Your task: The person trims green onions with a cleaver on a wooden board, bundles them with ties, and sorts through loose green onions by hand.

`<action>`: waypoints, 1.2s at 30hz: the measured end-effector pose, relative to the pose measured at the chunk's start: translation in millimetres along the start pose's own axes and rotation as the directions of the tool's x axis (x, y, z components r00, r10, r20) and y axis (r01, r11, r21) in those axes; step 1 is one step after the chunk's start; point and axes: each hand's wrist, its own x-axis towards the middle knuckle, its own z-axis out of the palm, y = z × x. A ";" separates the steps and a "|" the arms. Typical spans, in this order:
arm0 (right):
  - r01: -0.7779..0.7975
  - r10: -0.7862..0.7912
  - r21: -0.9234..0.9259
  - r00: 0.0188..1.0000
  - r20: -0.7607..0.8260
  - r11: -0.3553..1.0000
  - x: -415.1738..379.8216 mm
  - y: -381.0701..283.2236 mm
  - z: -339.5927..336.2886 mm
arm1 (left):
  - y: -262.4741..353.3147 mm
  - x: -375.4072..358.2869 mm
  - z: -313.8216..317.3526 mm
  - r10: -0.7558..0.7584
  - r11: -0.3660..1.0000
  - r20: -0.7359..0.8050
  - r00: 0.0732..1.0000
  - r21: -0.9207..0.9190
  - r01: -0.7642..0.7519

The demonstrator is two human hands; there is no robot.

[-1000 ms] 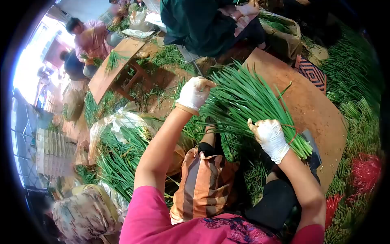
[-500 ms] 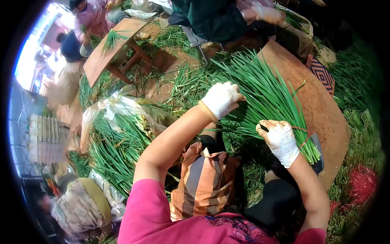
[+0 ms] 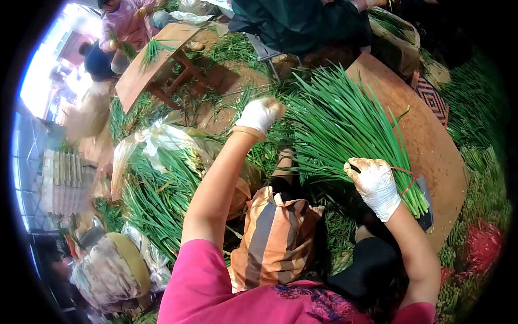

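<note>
Chive bundle (image 3: 348, 119): long green leaves, fanned; pale stem ends
Red band (image 3: 413, 181): across lower stems
Place: slantwise on desk (image 3: 431, 143), leaves overhanging

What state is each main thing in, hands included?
Green bunch: tied, leaves spread, partly on wooden board
Red band: around bunch, near pale ends
Left hand: gloved, fingers curled, grip unclear
Right hand: gloved, fingers curled beside bunch, grip unclear
Plastic bag: open, stalks showing
Striped fabric: creased
Far table: standing, small bunch on top
</note>
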 end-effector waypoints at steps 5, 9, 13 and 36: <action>0.008 -0.004 0.061 0.998 -0.065 0.998 1.3 1.6 0.5 | 21.0 -27.4 14.3 0.140 0.915 0.097 0.985 0.369 -0.166; 0.144 -0.148 0.170 0.989 0.015 0.975 -2.7 2.7 -0.9 | 27.3 -18.1 22.3 0.329 0.943 -0.261 0.908 0.040 -0.330; 0.082 -0.116 0.204 0.981 0.159 0.975 -6.2 -1.6 -4.6 | 31.2 -5.7 20.3 0.414 0.871 -0.138 0.900 0.349 -0.347; -0.600 0.623 0.168 0.758 -0.193 0.782 -138.6 23.8 -121.1 | 172.8 -29.9 83.4 0.744 0.540 0.353 0.567 0.182 -0.822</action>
